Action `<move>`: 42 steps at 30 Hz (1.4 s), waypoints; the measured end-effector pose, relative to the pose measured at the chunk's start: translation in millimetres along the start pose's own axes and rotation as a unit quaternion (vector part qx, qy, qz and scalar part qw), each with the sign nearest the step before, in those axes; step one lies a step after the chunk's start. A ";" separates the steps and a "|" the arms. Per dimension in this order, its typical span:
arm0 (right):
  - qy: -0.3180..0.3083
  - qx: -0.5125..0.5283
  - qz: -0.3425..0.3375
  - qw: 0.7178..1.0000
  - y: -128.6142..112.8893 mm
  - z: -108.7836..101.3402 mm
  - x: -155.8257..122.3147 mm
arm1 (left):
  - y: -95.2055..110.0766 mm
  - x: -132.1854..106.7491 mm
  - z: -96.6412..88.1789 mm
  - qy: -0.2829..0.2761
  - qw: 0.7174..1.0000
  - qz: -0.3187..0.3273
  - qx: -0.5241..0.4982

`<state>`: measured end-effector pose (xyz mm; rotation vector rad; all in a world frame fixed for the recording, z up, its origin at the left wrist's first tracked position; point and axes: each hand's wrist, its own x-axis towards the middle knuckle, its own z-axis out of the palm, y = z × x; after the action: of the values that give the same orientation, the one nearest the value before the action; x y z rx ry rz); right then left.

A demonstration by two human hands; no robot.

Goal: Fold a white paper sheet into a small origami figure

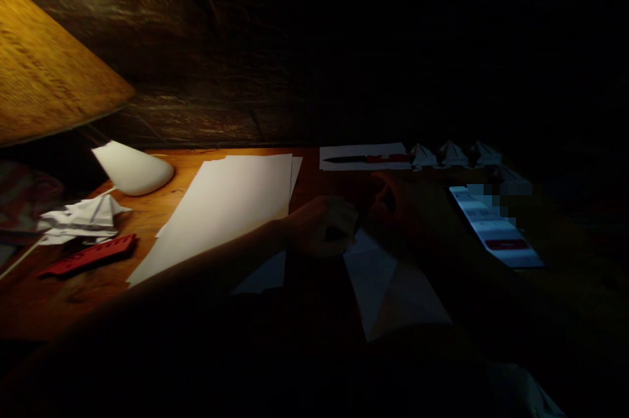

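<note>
Low over the table, my left hand (322,227) is curled, its fingertips at the upper left edge of a creased sheet of paper (371,267). The fold lines run diagonally across that sheet, and its lower part hangs toward me in shadow. My right hand (396,198) is just beyond the sheet, fingers bent with a gap between forefinger and thumb; nothing shows in it. Deep shadow hides the space between the hands. Left of them lies a stack of white paper (230,202).
A knife (383,158) rests on a paper at the back, beside several folded paper shapes (453,153). A lit phone (496,228) lies right. At left are a lamp with a white base (135,168), crumpled paper (86,218) and a red knife sheath-like strip (91,257).
</note>
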<state>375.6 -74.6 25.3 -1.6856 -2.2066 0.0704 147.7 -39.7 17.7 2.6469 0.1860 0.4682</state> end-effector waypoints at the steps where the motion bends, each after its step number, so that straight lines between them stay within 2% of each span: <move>1: -0.001 -0.007 0.004 1.000 -0.6 -0.3 0.5 | 0.1 -0.1 -0.1 0.002 1.000 0.006 0.002; 5: 0.000 -0.007 0.011 1.000 0.8 -0.4 3.8 | 0.5 0.2 -1.0 0.004 1.000 0.029 0.007; 12: 0.010 -0.005 0.024 1.000 6.3 2.8 9.5 | 0.7 1.8 -2.4 -0.011 1.000 0.017 0.001; 17: 0.021 0.030 0.026 0.999 9.3 6.1 11.5 | 1.2 1.6 -3.6 -0.002 1.000 0.026 -0.006; 21: 0.021 0.048 0.024 0.998 11.3 7.7 12.5 | 1.8 2.3 -4.5 -0.021 0.999 0.016 -0.024; 27: 0.023 0.053 0.035 0.998 14.2 11.0 14.6 | 0.5 4.2 -2.5 -0.035 0.994 0.048 -0.088; 34: 0.035 0.058 0.053 0.996 12.6 13.1 15.8 | 2.1 6.7 -6.3 -0.066 0.989 -0.021 -0.129; 42: 0.040 0.060 0.059 0.996 11.4 15.2 17.9 | -4.7 4.1 -3.3 -0.070 0.984 -0.023 -0.164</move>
<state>377.5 -51.8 12.8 -1.7205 -2.0022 0.1606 150.1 -33.4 19.6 2.3357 0.1140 0.2695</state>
